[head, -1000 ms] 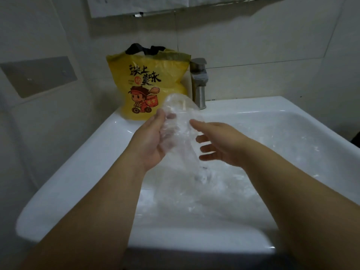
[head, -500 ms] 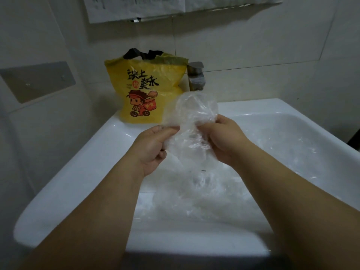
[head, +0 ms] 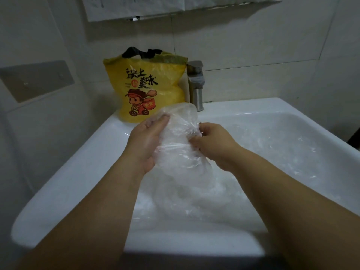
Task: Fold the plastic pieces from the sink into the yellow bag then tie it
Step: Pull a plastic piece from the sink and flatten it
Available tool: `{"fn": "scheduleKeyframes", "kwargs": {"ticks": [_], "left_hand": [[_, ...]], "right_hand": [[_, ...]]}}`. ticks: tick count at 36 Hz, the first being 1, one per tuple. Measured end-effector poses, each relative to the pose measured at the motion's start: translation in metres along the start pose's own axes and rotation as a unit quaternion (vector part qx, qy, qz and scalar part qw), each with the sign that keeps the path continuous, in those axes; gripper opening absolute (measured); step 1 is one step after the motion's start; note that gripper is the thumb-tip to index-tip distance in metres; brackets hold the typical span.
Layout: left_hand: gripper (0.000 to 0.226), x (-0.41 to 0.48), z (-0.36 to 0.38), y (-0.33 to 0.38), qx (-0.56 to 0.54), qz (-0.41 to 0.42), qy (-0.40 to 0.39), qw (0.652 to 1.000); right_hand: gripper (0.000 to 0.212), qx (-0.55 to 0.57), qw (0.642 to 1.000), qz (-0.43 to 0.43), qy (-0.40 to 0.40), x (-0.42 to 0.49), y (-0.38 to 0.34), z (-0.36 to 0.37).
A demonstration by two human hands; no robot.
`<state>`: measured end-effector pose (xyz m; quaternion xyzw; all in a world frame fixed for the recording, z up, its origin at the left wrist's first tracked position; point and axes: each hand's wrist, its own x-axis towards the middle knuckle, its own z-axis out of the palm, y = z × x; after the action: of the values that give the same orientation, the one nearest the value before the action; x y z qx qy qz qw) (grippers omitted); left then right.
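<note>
The left hand [head: 148,141] grips the left side of a clear plastic piece [head: 178,139], fingers curled round it so that the fingertips show through the film near its top. The right hand [head: 213,144] pinches the right edge of the same piece, fingers curled inward. The piece is held above the basin of the white sink [head: 78,172], between the two hands, with its lower end trailing down into further crumpled clear plastic [head: 196,201] that lies in the basin. The yellow bag [head: 150,90] (printed with black characters and a cartoon figure) stands upright on the sink's back left ledge, mouth open, black handles [head: 142,52] at the top. It is just beside the metal faucet [head: 195,84], behind the hands and apart from them.
</note>
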<state>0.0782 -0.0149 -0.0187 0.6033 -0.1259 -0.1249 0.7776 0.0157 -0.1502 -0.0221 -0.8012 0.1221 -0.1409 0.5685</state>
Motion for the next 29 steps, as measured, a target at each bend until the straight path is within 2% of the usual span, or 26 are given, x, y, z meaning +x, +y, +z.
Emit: {"fn": "scheduleKeyframes", "kwargs": {"ticks": [2, 4, 6, 9, 11, 13, 15, 18, 21, 22, 25, 27, 29], "left_hand": [[0.020, -0.002, 0.001, -0.002, 0.033, 0.009, 0.030, 0.999], [0.021, -0.001, 0.001, -0.005, 0.097, 0.019, 0.064, 0.993], [0.028, 0.000, 0.000, -0.007, 0.146, 0.015, 0.079, 0.986], [0.032, 0.001, -0.001, -0.006, 0.150, -0.020, 0.069, 0.986], [0.028, 0.001, -0.001, -0.006, 0.145, -0.036, 0.053, 0.987], [0.024, 0.001, -0.001, -0.008, 0.151, -0.041, 0.038, 0.987], [0.024, 0.001, -0.001, -0.008, 0.173, -0.024, 0.049, 0.983], [0.028, 0.003, -0.005, -0.007, 0.208, 0.002, 0.112, 0.972], [0.017, 0.007, -0.011, -0.007, 0.202, 0.029, 0.146, 0.968], [0.023, 0.006, -0.011, -0.007, 0.198, 0.038, 0.145, 0.969], [0.053, 0.002, -0.004, -0.003, 0.187, 0.093, 0.111, 0.972], [0.055, -0.003, 0.002, -0.001, 0.188, 0.107, 0.053, 0.975], [0.054, -0.009, 0.006, -0.003, 0.232, 0.082, -0.001, 0.969]], "right_hand": [[0.017, 0.049, 0.998, 0.037, -0.013, 0.001, 0.000, -0.002], [0.022, 0.148, 0.986, 0.064, -0.028, 0.000, -0.003, -0.005], [0.024, 0.277, 0.956, 0.086, -0.040, 0.002, -0.006, -0.011], [0.020, 0.444, 0.887, 0.126, -0.012, 0.006, -0.011, -0.019], [0.026, 0.489, 0.859, 0.149, 0.015, 0.008, -0.011, -0.024], [0.022, 0.505, 0.851, 0.144, 0.014, 0.007, -0.013, -0.031], [0.016, 0.495, 0.860, 0.120, -0.016, 0.004, -0.013, -0.036], [0.018, 0.434, 0.894, 0.109, -0.032, 0.004, -0.010, -0.037], [0.022, 0.304, 0.945, 0.121, 0.003, 0.003, -0.007, -0.031], [0.027, 0.244, 0.962, 0.123, 0.009, 0.002, -0.007, -0.029], [0.033, 0.112, 0.990, 0.091, 0.011, -0.003, -0.007, -0.021], [0.036, 0.068, 0.996, 0.062, -0.007, -0.006, -0.009, -0.017], [0.040, 0.035, 0.998, 0.043, -0.035, -0.008, -0.009, -0.015]]}}
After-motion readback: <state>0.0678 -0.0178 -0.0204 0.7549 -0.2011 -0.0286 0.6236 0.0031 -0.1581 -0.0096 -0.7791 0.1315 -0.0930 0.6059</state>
